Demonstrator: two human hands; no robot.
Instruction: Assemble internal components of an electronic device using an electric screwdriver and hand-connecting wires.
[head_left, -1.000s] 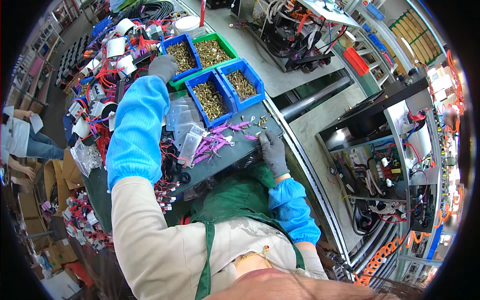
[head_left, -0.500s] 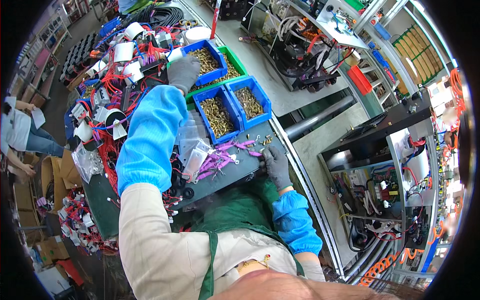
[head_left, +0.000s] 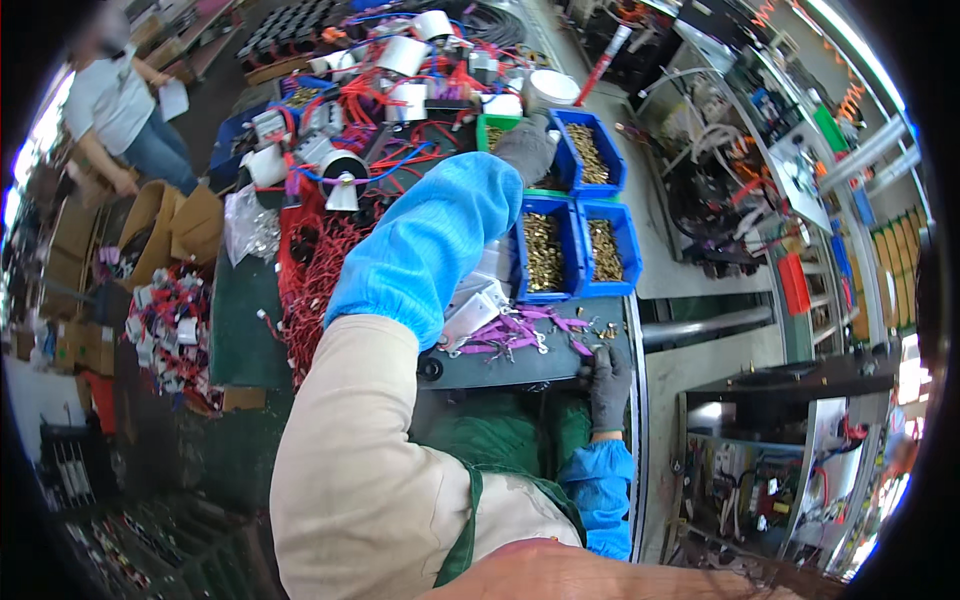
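My left hand (head_left: 528, 150), in a grey glove, reaches to the far bins. Its fingers close over the left wall of a blue bin (head_left: 592, 152) of small brass fittings, beside a green bin (head_left: 488, 128) partly hidden by the hand. Two more blue bins, one with brass pieces (head_left: 543, 255) and one beside it (head_left: 606, 250), stand nearer. My right hand (head_left: 608, 388), also gloved, rests at the table's front right edge with curled fingers; whether they pinch anything is hidden. Purple-sleeved wire terminals (head_left: 520, 330) and a few loose brass fittings (head_left: 606, 332) lie just beyond it.
Wire harnesses with white cylinders (head_left: 402, 58) and red wires (head_left: 318, 270) crowd the table's left side. Clear plastic bags (head_left: 470, 318) lie left of the terminals. Open metal cabinets with wiring (head_left: 770, 470) stand right. A person (head_left: 130, 110) holding paper stands far left beside cardboard boxes (head_left: 150, 225).
The view has turned, so the table sits straighter. My left hand has pushed the far blue bin to the right relative to the green one. My right hand stays by the table edge.
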